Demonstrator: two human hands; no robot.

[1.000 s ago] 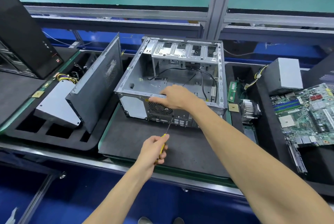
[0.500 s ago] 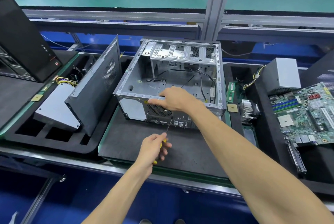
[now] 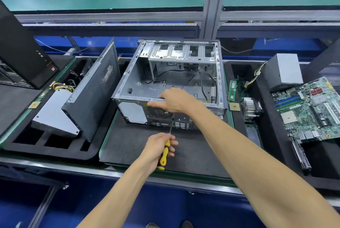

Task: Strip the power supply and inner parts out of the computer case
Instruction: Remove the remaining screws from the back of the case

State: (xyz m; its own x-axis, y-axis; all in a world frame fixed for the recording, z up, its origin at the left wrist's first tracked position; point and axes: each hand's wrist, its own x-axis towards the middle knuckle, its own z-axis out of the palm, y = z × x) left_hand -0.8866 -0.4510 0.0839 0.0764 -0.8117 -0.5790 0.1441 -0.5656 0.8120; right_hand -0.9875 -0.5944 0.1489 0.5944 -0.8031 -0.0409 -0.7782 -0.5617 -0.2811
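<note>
Now left grip (image 3: 159, 147) holds screwdriver (image 3: 164, 155); right grip (image 3: 174, 101) clasps case (image 3: 127, 80) rim; labels unreadable.

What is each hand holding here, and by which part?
The left hand grips the screwdriver by its yellow handle. The right hand holds the case by its near top rim.

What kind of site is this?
Likely a PC teardown line: foam trays on a conveyor-style bench, a gutted computer case, and a pulled motherboard and power supply sorted alongside.
</note>
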